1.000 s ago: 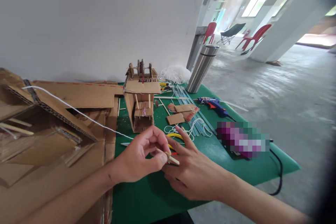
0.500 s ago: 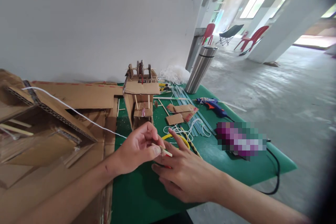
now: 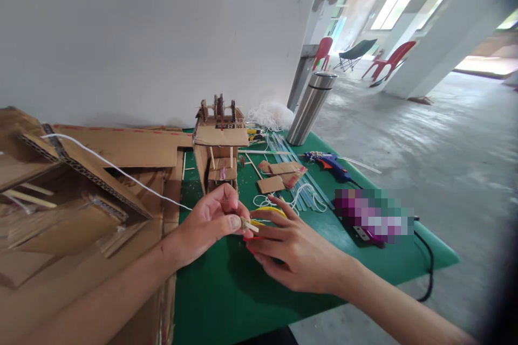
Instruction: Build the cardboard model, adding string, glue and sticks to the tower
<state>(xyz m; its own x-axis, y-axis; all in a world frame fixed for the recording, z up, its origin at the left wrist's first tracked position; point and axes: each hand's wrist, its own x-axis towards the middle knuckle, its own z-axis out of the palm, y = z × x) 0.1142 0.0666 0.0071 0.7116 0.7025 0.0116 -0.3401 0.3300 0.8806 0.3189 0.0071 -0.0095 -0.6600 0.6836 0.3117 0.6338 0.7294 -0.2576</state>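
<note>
Beyond a steel flask, a dark chair stands between red chairs.

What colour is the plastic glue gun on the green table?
The plastic glue gun is dark blue with an orange-red trigger; it shows best in the head view.

On the flat green table, a boxy brown cardboard tower stands right of a large brown cardboard structure. Before it, a short pale wooden stick sits between left hand and right hand. A cylindrical silver metal flask stands behind a blue plastic glue gun.
</note>
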